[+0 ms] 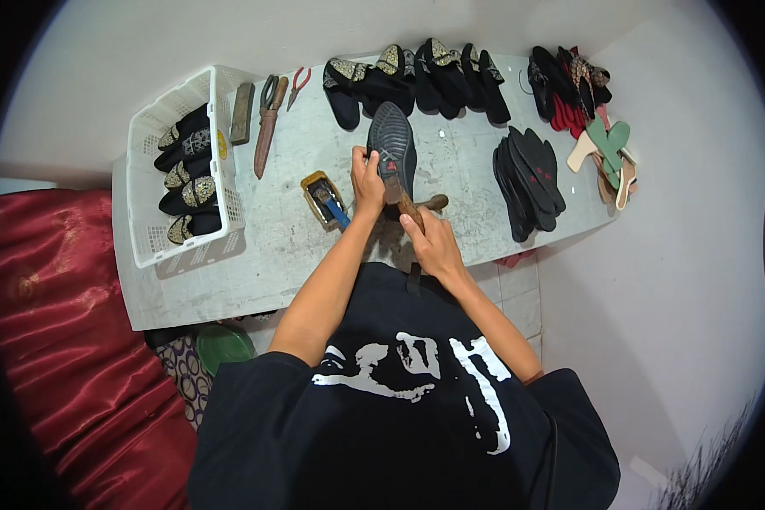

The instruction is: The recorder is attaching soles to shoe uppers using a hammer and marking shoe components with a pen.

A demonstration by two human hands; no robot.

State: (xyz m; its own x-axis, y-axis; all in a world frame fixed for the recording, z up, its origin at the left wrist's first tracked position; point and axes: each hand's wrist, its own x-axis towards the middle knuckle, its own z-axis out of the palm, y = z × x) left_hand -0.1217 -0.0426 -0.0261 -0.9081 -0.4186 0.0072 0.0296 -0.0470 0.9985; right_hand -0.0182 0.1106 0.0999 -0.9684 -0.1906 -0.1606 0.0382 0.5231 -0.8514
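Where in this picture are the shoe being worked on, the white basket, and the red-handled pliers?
shoe [391, 140]: head view, on the black ribbed sole facing up.
white basket [142, 183]: head view, on its left wall.
red-handled pliers [297, 85]: head view, on the handles.

Black short-sleeved T-shirt with a white graphic print on the front, bare forearms, no gloves

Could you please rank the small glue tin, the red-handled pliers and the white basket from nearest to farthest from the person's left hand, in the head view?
From the left hand:
1. Small glue tin, just to its left on the table.
2. Red-handled pliers, farther back, near the table's far edge.
3. White basket of shoes, at the table's left end.
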